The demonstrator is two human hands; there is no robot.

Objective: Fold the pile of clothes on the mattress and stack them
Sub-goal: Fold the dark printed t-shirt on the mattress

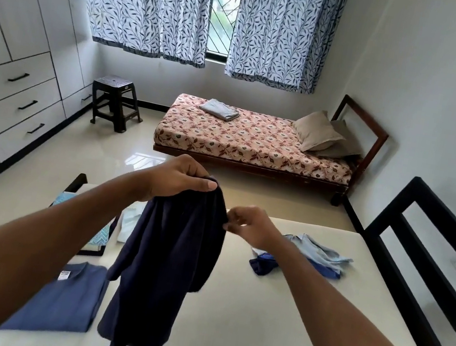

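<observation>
A navy shirt (167, 269) is held unfolded above the mattress (255, 324), gripped by the left hand (180, 178) and pinched by the right hand (251, 225). Folded clothes (62, 296) are laid along the left edge; a small pile (309, 256) near the far right corner is yet to be folded.

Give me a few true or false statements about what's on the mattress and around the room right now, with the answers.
1. The left hand holds the navy garment up above the mattress. True.
2. The right hand lies flat on the mattress. False: it pinches the garment's edge.
3. A folded blue shirt lies on the mattress, at the left. True.
4. The far bed has no pillows. False: two pillows lean at its head.
5. The stool stands on the far bed. False: it stands on the floor.
</observation>
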